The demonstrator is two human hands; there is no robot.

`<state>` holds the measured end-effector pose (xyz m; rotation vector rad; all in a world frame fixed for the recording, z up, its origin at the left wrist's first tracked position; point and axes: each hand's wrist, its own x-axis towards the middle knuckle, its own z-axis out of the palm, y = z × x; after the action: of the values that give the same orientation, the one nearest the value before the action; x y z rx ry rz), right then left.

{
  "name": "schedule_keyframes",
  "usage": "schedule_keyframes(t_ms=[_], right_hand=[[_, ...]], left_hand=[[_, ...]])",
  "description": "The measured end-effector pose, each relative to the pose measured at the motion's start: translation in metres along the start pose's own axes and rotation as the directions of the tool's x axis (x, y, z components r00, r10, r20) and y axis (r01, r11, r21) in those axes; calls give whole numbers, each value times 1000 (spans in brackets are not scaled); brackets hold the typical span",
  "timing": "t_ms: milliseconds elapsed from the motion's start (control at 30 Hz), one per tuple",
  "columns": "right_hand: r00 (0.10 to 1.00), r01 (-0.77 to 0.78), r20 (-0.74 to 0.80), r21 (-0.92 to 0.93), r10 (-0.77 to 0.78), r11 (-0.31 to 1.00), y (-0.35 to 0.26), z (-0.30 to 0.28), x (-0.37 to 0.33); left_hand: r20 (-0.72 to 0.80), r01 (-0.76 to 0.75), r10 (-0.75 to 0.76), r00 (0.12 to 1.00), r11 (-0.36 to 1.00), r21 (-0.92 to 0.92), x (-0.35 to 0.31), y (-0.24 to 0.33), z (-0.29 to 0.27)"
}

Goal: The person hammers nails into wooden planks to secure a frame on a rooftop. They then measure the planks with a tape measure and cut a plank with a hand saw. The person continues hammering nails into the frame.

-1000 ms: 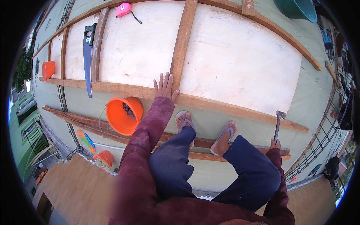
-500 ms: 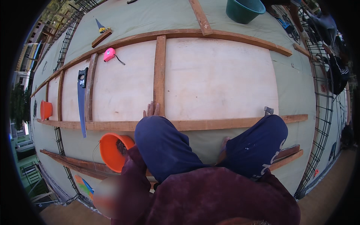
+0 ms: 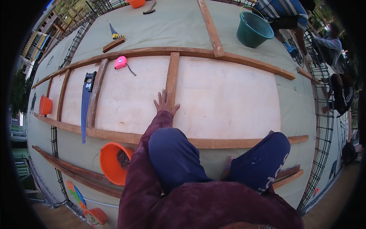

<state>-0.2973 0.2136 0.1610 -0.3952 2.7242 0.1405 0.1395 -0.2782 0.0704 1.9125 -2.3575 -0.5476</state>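
My left hand (image 3: 165,102) lies open, its fingers spread across a short wooden crosspiece (image 3: 172,72) and the pale panel (image 3: 228,99) beside it. The crosspiece runs between a far wooden rail (image 3: 137,52) and a near rail (image 3: 221,143) along my knees. My right hand is out of sight. Only a sliver of a grey tool head (image 3: 271,132) shows above my right knee. To the left, a handsaw (image 3: 84,107) with a black handle lies over the near rail. A pink tape measure (image 3: 121,62) rests on the panel by the far rail.
An orange bucket (image 3: 108,168) holding what look like nails stands left of my legs, near loose boards (image 3: 72,171). A green bucket (image 3: 251,32) sits far right, beside a person in a striped shirt (image 3: 282,9). Steel rebar cages (image 3: 322,126) line the right edge.
My left hand has moved forward along the crosspiece from the near rail, and more of my arm shows. The view has tilted slightly farther ahead. The tool head by my right knee is now mostly hidden.
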Motion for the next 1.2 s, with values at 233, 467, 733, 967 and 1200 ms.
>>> schedule_keyframes(t_ms=[233, 467, 733, 967, 1200], right_hand=[[991, -95, 100, 81, 87, 992, 39, 25, 43], [991, -33, 131, 225, 3, 974, 12, 4, 143], [560, 823, -62, 150, -826, 547, -474, -143, 204], [449, 887, -181, -23, -875, 461, -685, -67, 199], [571, 810, -180, -37, -801, 585, -710, -47, 177]], left_hand=[[-20, 62, -63, 998, 998, -24, 10, 5, 6], [-24, 70, -70, 997, 997, -34, 7, 4, 2], [1, 97, -97, 995, 995, -25, 4, -3, -7], [20, 59, -59, 998, 998, 3, 13, 12, -2], [10, 59, -58, 998, 995, -84, 3, 9, -4]])
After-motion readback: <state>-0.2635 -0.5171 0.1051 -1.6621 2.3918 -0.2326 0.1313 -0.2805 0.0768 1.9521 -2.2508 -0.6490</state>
